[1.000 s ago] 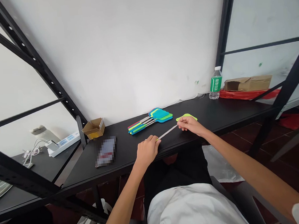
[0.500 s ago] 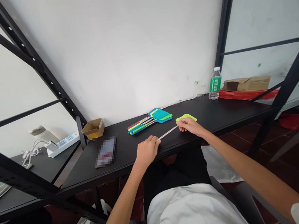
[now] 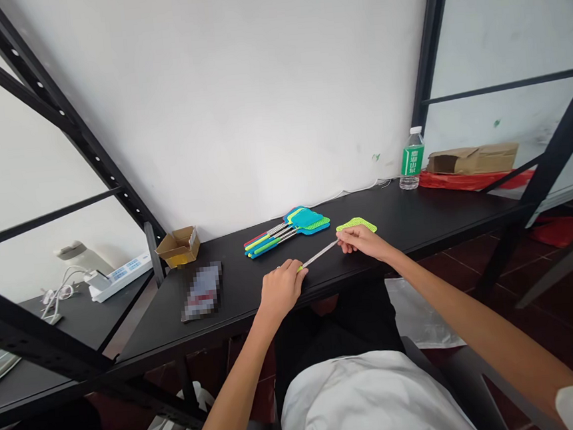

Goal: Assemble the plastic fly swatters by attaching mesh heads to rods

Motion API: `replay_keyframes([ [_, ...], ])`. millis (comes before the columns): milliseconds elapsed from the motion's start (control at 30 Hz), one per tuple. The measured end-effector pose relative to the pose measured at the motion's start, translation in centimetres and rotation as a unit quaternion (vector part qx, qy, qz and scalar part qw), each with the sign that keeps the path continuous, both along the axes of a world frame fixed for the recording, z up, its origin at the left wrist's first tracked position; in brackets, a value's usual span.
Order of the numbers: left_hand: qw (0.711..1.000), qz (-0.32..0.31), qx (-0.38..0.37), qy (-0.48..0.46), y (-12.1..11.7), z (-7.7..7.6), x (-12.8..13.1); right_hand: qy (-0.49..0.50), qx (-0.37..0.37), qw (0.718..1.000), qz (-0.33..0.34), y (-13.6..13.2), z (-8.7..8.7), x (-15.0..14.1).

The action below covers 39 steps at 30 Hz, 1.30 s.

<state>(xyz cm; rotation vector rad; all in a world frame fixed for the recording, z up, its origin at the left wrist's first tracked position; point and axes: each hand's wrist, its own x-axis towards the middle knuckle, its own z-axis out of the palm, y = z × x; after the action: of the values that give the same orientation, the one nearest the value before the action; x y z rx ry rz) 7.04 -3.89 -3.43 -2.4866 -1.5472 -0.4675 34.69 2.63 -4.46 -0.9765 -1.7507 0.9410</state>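
A fly swatter with a silvery shaft and a yellow-green head lies slantwise between my two hands, over the black table. My left hand is closed round its handle, with only a bit of yellow-green showing at the thumb. Near the head, my right hand pinches the other end of the shaft and covers the lower edge of the head. Beyond them lies a stack of fly swatters, blue, green, yellow and red, handles toward the left and heads overlapping on the right.
A small open cardboard box and a blurred-out flat item are on the left. A water bottle stands at the back right, beside a larger cardboard box on red plastic. Black metal posts frame the table. Left of it lies a power strip.
Almost nothing differs. Both hands keep the same hold on the fly swatter, and the whole view has shifted very slightly.
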Motion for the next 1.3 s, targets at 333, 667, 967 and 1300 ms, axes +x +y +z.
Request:
replay_keyframes([
  [333, 1.000, 0.007, 0.007, 0.004, -0.07, 0.05, -0.02, 0.023, -0.019, 1.000, -0.004, 0.14, -0.12, 0.22],
  [667, 1.000, -0.001, 0.012, 0.000, 0.08, -0.10, -0.07, 0.007, -0.008, 1.000, -0.014, 0.09, -0.17, 0.14],
  [967, 1.000, -0.013, 0.017, -0.006, 0.01, -0.01, -0.08, 0.000, -0.013, 1.000, -0.005, -0.15, 0.06, -0.06],
  [1300, 1.000, -0.003, 0.011, -0.008, 0.00, -0.04, -0.04, 0.024, -0.023, 0.999, 0.005, -0.28, 0.29, 0.05],
])
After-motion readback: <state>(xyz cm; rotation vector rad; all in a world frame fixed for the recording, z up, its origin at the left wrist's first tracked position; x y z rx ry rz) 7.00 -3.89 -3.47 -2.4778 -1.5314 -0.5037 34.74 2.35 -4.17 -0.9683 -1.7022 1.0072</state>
